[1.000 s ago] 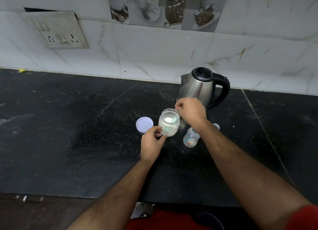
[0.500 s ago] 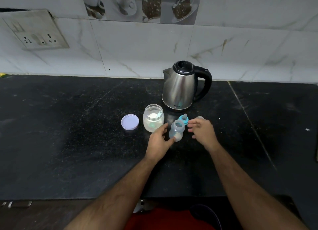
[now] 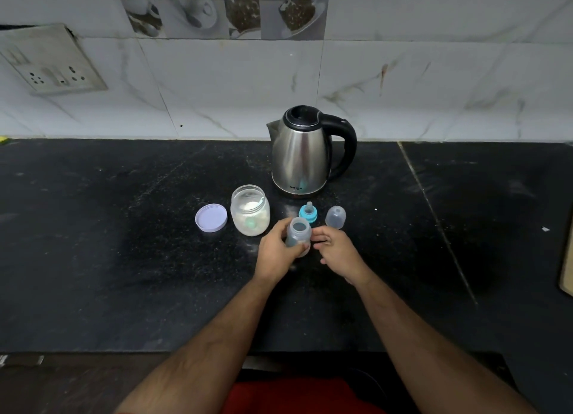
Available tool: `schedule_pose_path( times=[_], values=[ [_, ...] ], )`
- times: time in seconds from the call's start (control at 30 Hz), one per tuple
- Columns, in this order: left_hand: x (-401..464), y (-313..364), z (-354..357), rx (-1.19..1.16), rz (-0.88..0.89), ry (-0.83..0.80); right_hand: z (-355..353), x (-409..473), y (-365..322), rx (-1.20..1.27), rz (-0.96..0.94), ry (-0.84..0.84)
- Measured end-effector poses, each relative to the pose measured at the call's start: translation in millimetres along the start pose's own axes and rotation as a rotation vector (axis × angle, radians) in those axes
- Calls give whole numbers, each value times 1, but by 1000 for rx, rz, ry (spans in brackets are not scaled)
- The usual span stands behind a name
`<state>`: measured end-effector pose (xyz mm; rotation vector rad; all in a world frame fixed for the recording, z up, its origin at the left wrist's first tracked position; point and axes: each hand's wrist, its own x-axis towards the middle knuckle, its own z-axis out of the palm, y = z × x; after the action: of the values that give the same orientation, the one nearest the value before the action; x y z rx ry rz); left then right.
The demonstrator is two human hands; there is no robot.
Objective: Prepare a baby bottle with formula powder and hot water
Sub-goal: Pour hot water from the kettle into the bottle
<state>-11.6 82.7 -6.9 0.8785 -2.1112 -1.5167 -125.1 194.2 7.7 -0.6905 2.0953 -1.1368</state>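
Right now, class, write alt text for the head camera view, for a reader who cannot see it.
A person's left hand grips an open baby bottle standing on a black counter, with the right hand open beside it. Behind the bottle stand an open jar of formula powder, its lid, a blue teat ring, a clear cap and a steel kettle.

A black speckled counter [image 3: 108, 243] runs the width of the view, with a thin seam [image 3: 434, 215] slanting across its right part. Behind it stands a wall of white marbled tiles [image 3: 232, 88]; above them a strip of tiles [image 3: 223, 7] pictures cups and coffee beans. A switch plate [image 3: 49, 63] with sockets sits tilted on the wall at left. A pale board edge [image 3: 566, 258] shows at far right.
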Motion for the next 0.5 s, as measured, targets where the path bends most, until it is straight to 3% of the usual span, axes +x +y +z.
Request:
schedule_pose_path(
  times=[0.13, 0.3, 0.5],
  values=[
    [-1, -2, 8, 12, 10, 14, -16, 3, 10, -27, -36, 13],
    [1, 2, 12, -10, -32, 20, -47, 25, -7, 8, -150, 247],
    [10, 3, 21, -40, -78, 22, -94, 80, -47, 45, -162, 439]
  ],
)
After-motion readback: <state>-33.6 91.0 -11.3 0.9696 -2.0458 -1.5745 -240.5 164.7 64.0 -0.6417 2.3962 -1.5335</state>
